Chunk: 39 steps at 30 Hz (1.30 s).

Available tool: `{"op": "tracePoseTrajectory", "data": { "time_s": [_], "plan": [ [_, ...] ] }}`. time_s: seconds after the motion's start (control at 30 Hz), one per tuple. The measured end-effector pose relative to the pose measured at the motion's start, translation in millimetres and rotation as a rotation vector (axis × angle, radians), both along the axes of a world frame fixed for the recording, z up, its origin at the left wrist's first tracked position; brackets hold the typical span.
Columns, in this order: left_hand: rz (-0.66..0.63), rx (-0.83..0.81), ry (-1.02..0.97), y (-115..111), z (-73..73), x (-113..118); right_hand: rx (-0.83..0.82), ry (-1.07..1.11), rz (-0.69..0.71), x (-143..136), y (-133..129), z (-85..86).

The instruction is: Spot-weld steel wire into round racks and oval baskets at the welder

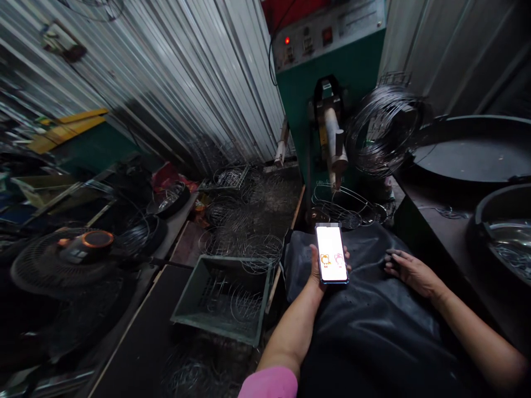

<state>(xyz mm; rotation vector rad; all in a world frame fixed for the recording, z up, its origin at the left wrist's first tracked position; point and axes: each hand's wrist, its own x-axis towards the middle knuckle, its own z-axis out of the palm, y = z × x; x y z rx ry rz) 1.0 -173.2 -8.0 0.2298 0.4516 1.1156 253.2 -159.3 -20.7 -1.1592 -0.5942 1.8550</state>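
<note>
My left hand (316, 271) is wrapped round a smartphone (332, 251) with a bright white screen that shows two small cartoon figures, one orange and one pink. The phone is held upright above my lap, its screen facing me. To its right, my right hand (410, 272) rests over the black apron (365, 315) with its fingers loosely bent and apart, and I see nothing in it. Its fingertips look dark. The apron covers my legs, and a few small holes or specks show on it.
A green machine (292, 110) with a lit red lamp stands ahead. Coiled wire (385, 130) hangs beside it. Large dark round pans (477, 149) sit on the right. A grey-green crate (219, 326) with wire pieces stands left of me, and a fan (62, 260) is further left.
</note>
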Motion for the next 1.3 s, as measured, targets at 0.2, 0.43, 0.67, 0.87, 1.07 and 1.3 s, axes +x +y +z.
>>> {"op": "tracePoseTrajectory", "data": {
  "time_s": [0.2, 0.43, 0.67, 0.87, 1.07, 1.3],
  "plan": [
    [0.089, 0.008, 0.011, 2.0, 10.0, 1.2, 0.047, -0.06, -0.013, 0.1, -0.3, -4.2],
    [0.007, 0.004, 0.067, -1.5, 6.0, 7.4, 0.12, -0.287, -0.041, -28.0, -4.4, 26.0],
    [-0.227, 0.03, 0.323, -15.2, 2.0, 18.3, 0.336, -0.653, -0.002, -73.4, -9.2, 60.3],
    [-0.313, 0.239, 0.718, -21.8, 7.0, 27.6, 0.286, -0.534, -0.085, -77.0, -38.1, 81.4],
    [-0.403, 0.583, 0.901, -13.0, 27.7, 66.2, 0.282, -0.551, -0.315, -44.3, -72.3, 110.8],
    [-0.573, 0.72, 0.79, -28.1, 74.7, 125.4, 0.461, -0.417, -0.486, 3.2, -109.1, 127.0]
  ]
}}
